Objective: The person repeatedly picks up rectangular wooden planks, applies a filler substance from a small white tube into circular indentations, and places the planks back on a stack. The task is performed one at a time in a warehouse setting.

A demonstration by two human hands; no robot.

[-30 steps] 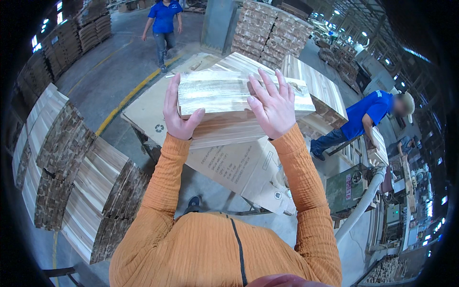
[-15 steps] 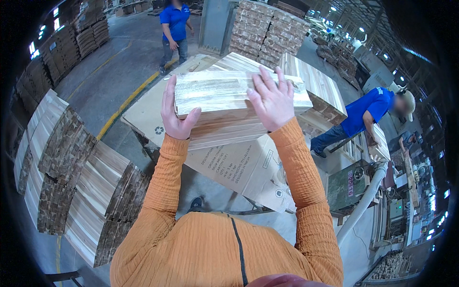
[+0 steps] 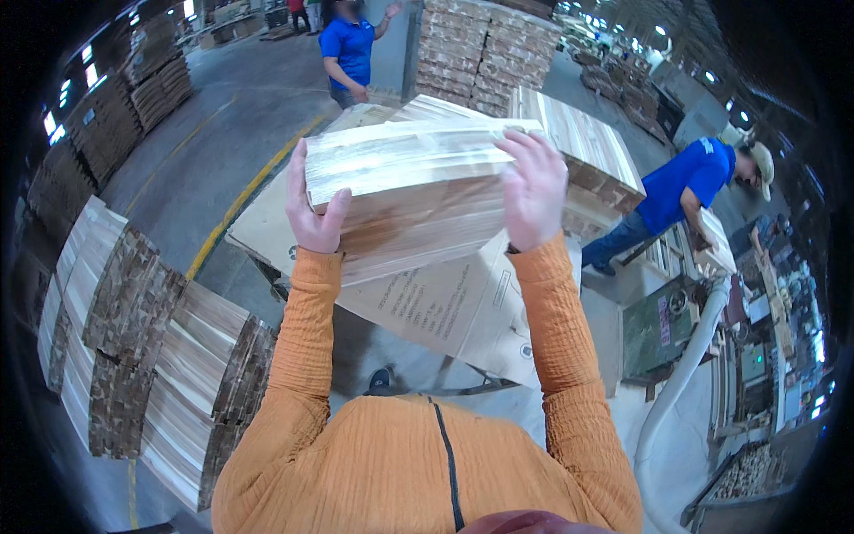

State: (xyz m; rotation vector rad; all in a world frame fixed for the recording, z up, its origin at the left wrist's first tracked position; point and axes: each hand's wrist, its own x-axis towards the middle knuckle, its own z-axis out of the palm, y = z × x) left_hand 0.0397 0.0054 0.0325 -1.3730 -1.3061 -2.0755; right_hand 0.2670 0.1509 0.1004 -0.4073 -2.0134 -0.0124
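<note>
The wooden piece (image 3: pixel 409 160) is sitting over cardboard (image 3: pixel 427 307), a board stack (image 3: pixel 578 142) standing beyond its right end. Its length is running left-to-right (left hand (image 3: pixel 313 214) grasping; blurred right hand (image 3: pixel 534 191), grip unclear).

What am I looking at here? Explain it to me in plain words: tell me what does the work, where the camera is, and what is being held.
There is no machine doing the handling: these are a person's two bare hands, coming out of orange sleeves. A wide camera on that person's head looks down, so left in the picture is the person's left, and straight edges look bent.

The left hand grips the left end of a pale block of wood, thumb on the near side. The right hand is at the other end, too blurred to tell how firmly it touches. Below the block lies cardboard. More boards are stacked beyond the right hand, and others to the left.
</note>
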